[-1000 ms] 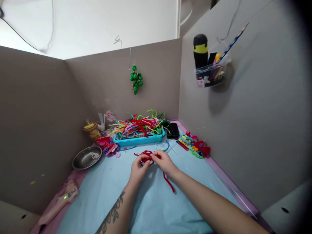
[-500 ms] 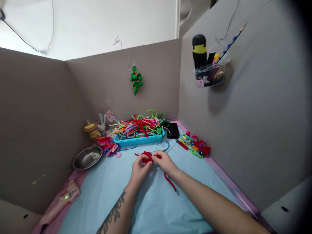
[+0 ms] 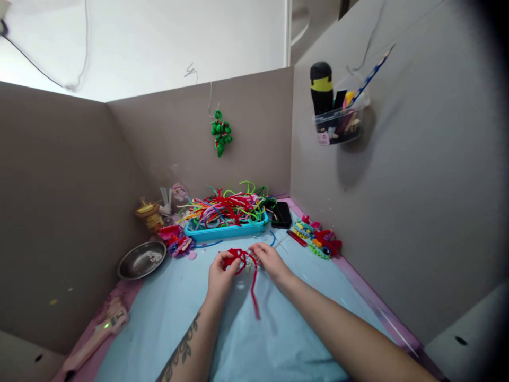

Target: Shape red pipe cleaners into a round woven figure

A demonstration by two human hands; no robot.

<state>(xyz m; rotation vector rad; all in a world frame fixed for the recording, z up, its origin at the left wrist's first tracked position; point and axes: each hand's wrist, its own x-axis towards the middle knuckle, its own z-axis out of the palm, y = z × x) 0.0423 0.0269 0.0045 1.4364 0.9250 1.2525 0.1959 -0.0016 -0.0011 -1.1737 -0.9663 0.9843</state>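
Note:
My left hand (image 3: 221,275) pinches a red looped piece made of fuzzy pipe cleaner (image 3: 233,257) above the blue-covered table. Close by on its right, my right hand (image 3: 271,261) has its fingertips together at the strand that curves out of the piece. From there the loose red tail (image 3: 254,297) hangs down between the hands. Fingers partly hide the piece, and its exact shape cannot be made out.
A blue tray (image 3: 222,232) heaped with coloured pipe cleaners stands behind my hands, beside a black phone (image 3: 282,215). Fuzzy colourful figures (image 3: 318,239) lie right. A metal bowl (image 3: 139,268) with small white bits and a pink glue gun (image 3: 99,334) sit left. Grey partitions enclose the table.
My hands have moved slightly apart, the left one going left. The red tail, earlier under my right wrist, now hangs between the hands, and more of the looped piece shows.

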